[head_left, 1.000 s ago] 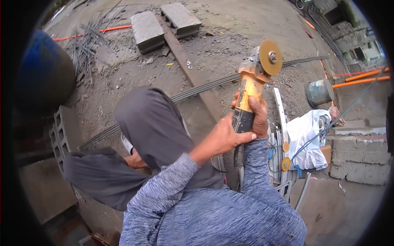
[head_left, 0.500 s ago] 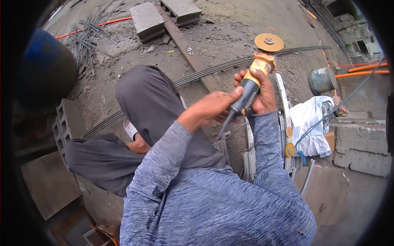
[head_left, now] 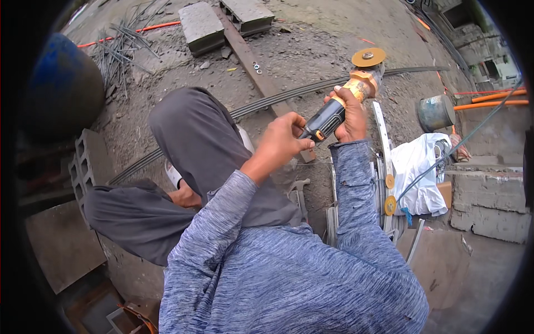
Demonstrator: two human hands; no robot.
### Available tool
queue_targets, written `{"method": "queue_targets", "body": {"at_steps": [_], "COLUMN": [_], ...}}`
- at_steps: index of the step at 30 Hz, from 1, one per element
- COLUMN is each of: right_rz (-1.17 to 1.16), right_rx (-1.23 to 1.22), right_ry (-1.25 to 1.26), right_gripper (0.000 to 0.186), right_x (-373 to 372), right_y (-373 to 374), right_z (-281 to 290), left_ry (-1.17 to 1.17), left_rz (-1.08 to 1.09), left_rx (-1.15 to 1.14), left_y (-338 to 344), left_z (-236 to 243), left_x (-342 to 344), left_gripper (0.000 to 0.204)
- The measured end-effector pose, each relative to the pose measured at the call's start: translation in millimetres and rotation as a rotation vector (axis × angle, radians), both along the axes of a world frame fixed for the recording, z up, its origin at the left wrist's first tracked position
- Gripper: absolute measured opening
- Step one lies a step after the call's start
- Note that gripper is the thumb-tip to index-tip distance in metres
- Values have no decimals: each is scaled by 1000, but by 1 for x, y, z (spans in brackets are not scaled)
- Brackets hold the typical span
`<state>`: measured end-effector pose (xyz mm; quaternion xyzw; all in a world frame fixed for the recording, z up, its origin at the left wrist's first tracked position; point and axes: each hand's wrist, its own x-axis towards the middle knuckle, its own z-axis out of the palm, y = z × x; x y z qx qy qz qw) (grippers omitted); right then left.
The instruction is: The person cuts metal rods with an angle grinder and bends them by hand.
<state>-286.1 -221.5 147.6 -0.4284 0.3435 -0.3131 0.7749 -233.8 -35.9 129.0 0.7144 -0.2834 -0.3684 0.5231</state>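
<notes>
My right hand [head_left: 349,117] is wrapped round the body of a yellow-and-black angle grinder [head_left: 326,119], held at a slant. A flat tan disc [head_left: 367,57] with a metal nut at its centre sits on its head, facing up. My left hand [head_left: 281,145] has its fingers curled at the grinder's rear end, thumb against it; what exactly its fingertips grip is partly hidden. My bent legs [head_left: 197,142] in dark trousers are below and left of it. Two more yellow discs [head_left: 390,205] lie on pale metal bars beside my right forearm.
Concrete blocks [head_left: 200,30] rest beside a rusty beam [head_left: 247,61]. Long rods [head_left: 261,103] cross the ground. At left are a dark drum [head_left: 61,89] and hollow blocks [head_left: 83,167]; at right a bucket [head_left: 435,114], white sack [head_left: 417,172] and orange pipes [head_left: 489,106].
The grinder has tilted further to the right, its disc turning from side-on to face up and rising higher in view. My left hand has moved up and is now at the tool's rear end.
</notes>
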Motion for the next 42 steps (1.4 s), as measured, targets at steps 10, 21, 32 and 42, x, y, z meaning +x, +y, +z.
{"method": "queue_targets", "body": {"at_steps": [10,21,32,42], "right_rz": [35,101,493,758], "right_rx": [105,163,-199,-352], "right_ry": [64,118,660,851], "right_gripper": [23,20,34,34], "right_x": [-1,6,-5,53], "right_y": [7,-14,-55,-68], "right_z": [-18,-42,-178,-254], "left_ry": [-268,-290,-351,-591], "left_rz": [12,-27,819,107], "left_rx": [-79,74,-60,780], "left_y": [1,-2,148,131], "left_z": [-12,12,16,-271], "left_x": [-14,-10,190,178], "left_gripper": [53,62,35,75]}}
